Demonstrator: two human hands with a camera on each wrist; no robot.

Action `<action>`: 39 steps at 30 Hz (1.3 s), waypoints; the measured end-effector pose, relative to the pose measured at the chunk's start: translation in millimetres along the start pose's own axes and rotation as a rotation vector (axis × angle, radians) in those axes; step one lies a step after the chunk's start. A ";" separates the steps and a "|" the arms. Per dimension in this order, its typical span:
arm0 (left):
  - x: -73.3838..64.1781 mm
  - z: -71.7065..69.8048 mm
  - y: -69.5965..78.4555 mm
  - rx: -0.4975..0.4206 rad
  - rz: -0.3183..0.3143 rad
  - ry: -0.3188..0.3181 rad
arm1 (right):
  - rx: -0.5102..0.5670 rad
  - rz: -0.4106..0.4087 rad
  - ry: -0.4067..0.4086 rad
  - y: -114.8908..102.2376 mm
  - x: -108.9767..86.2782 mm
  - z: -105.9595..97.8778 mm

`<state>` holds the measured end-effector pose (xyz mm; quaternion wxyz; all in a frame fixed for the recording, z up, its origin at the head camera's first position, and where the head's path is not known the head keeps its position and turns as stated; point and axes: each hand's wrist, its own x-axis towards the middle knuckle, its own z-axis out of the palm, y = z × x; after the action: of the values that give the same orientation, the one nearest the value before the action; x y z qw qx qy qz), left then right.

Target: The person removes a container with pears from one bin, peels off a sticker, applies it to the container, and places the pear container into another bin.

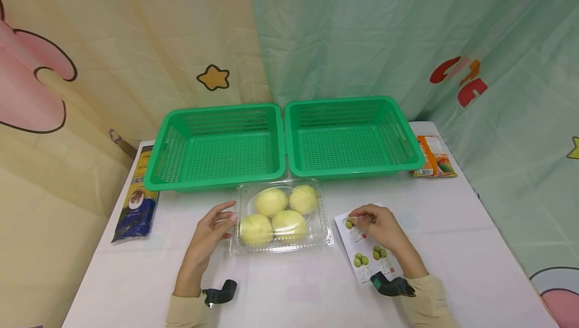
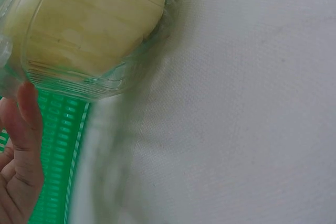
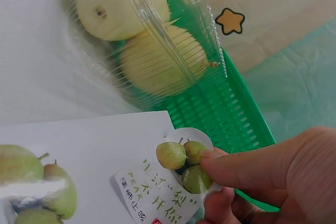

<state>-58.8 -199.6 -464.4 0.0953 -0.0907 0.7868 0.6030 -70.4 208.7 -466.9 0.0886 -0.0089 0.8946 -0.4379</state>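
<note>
A clear plastic clamshell box (image 1: 284,250) of pale yellow round fruit (image 1: 289,225) sits on the table, its lid down. My left hand (image 1: 209,232) is at the box's left side, fingers loosely spread; in the left wrist view a fingertip (image 2: 27,95) meets or nearly meets the box wall. Right of the box lies a white sheet of pear stickers (image 1: 357,245). My right hand (image 1: 377,225) pinches a pear sticker (image 3: 173,158) with green pears and handwritten-style characters between thumb and finger. The sticker's edge stands partly lifted from the sheet's upper corner.
Two green plastic baskets (image 1: 217,185) (image 1: 357,171) stand side by side behind the box. A blue and yellow packet (image 1: 135,202) lies at the left, an orange packet (image 1: 434,157) at the right. Printed curtains (image 1: 307,31) hang behind the table.
</note>
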 end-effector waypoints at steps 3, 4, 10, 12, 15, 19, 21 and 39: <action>0.6 0.0 -0.7 0.001 -0.003 0.002 | 0.010 0.007 0.006 -2.8 -1.1 -1.0; 0.7 0.1 -0.6 0.002 -0.002 0.002 | 0.010 0.008 0.009 -3.7 -1.3 -1.3; 1.3 0.3 0.1 0.003 -0.006 0.004 | 0.023 0.053 0.010 -7.5 -2.1 -3.0; 1.1 0.4 0.6 0.003 -0.006 0.003 | 0.033 0.063 0.006 -8.0 -2.7 -3.5; 0.8 0.5 1.9 -0.003 -0.009 0.005 | 0.046 0.074 0.003 -7.9 -2.9 -4.1; -0.2 0.3 3.8 -0.011 -0.005 0.005 | 0.056 0.076 -0.001 -7.6 -2.8 -3.9; -0.4 0.2 3.9 -0.010 -0.002 0.004 | 0.060 0.079 0.001 -7.6 -2.8 -3.7; -1.8 -1.0 2.6 -0.013 0.012 -0.007 | 0.126 0.062 -0.005 -11.4 -7.3 -7.4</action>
<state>-57.8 -199.8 -461.2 0.0937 -0.0845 0.7831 0.6090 -65.1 208.1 -452.4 0.1048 0.0230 0.8649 -0.4904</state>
